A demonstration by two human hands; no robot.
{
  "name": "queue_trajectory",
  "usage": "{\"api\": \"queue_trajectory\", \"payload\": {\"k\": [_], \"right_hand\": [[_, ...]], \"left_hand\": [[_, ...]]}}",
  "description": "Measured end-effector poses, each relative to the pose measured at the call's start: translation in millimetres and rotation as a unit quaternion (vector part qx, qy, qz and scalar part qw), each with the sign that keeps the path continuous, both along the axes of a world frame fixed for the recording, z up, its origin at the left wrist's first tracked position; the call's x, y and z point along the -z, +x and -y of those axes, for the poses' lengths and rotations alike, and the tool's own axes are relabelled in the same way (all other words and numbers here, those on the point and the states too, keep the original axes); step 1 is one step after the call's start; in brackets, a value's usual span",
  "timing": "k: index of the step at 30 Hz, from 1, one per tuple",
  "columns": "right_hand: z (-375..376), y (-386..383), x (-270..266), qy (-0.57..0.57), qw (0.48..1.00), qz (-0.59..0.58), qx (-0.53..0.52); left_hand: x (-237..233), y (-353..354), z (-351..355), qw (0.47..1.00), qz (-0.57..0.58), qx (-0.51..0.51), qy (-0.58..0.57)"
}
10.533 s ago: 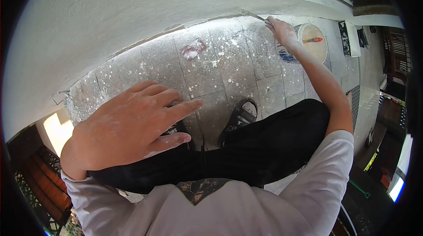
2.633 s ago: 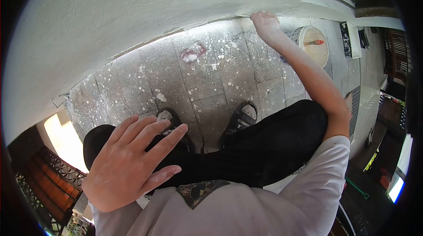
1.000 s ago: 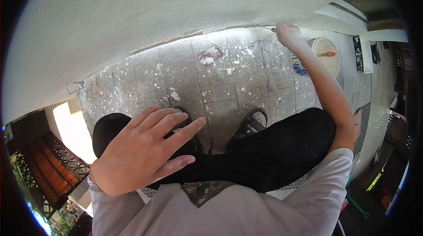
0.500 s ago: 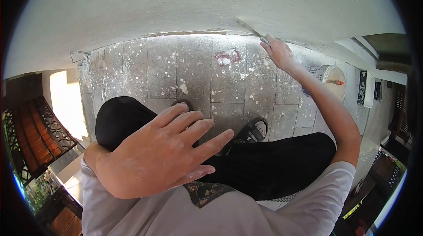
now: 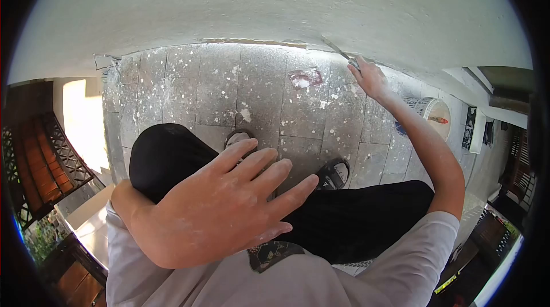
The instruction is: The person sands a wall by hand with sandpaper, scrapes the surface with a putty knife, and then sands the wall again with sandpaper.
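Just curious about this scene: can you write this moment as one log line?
right hand: grips scraper, blade at wall base | left hand: open, spread over black trousers | bucket: on spattered floor

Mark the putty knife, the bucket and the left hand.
putty knife point(image 5: 338, 51), head view, on the blade.
bucket point(image 5: 413, 106), head view, on its outer wall.
left hand point(image 5: 223, 209), head view, on the back of the hand.

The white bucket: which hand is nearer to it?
Right. The right hand, gripping a scraper at the wall, is near the bucket; the left hand spreads over the knee, far off.
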State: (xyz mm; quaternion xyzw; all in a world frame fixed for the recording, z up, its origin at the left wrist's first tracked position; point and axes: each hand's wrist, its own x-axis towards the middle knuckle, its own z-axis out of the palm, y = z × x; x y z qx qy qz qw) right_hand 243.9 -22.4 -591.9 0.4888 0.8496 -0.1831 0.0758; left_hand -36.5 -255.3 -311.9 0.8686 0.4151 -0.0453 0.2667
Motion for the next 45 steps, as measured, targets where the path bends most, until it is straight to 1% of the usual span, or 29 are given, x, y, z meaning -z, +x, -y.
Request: {"api": "queue_trajectory", "payload": {"k": [3,7,8,12,15,16,19,22,24,26,28,30,32,35,36,39,44,45], "right_hand": [[1,17,-15,0.017,0.999,0.023,-0.024],[0,17,-17,0.009,0.997,0.074,-0.028],[-2,12,-14,0.012,0.997,0.068,-0.038],[-16,-44,17,0.029,0.995,0.025,-0.093],[-7,-83,22,0.022,0.995,0.017,-0.098],[-4,-84,31,0.045,0.994,-0.008,-0.097],[-1,-72,25,0.029,0.997,-0.002,-0.072],[0,-40,17,0.041,0.998,0.032,-0.033],[-1,-19,16,0.056,0.997,0.028,-0.043],[-4,-16,24,0.06,0.996,0.03,-0.063],[1,-35,23,0.051,0.993,0.039,-0.096],[10,-76,25,0.033,0.997,0.014,-0.065],[15,-116,34,0.042,0.996,0.0,-0.074],[22,-150,50,0.06,0.994,-0.041,-0.086],[25,-155,45,0.052,0.995,-0.028,-0.081],[25,-142,33,0.045,0.996,-0.014,-0.07],[16,-72,32,0.052,0.997,0.012,-0.051],[16,-60,30,0.059,0.996,0.014,-0.068]], "left_hand": [[-2,-1,3,0.999,0.04,0.01,-0.004],[0,0,3,0.999,0.036,0.02,0.008],[1,0,3,0.999,0.035,0.024,0.009],[3,3,1,0.999,0.027,0.025,0.013],[3,4,3,0.999,0.039,0.008,0.004],[2,3,4,0.999,0.043,0.004,-0.001],[0,1,7,0.998,0.058,-0.006,-0.01],[1,-3,7,0.998,0.069,-0.011,-0.007],[3,-5,7,0.997,0.071,-0.009,0.002],[5,-6,8,0.997,0.074,-0.005,0.008],[5,-7,9,0.997,0.078,-0.003,0.007],[5,-7,10,0.996,0.085,-0.007,-0.003],[3,-7,10,0.997,0.075,-0.005,0.0],[3,-7,11,0.998,0.066,-0.004,0.006],[3,-7,12,0.998,0.066,-0.006,0.008],[6,-10,16,0.998,0.053,0.014,0.039],[6,-13,17,0.997,0.059,0.014,0.048],[7,-13,18,0.997,0.061,0.01,0.05]]}}
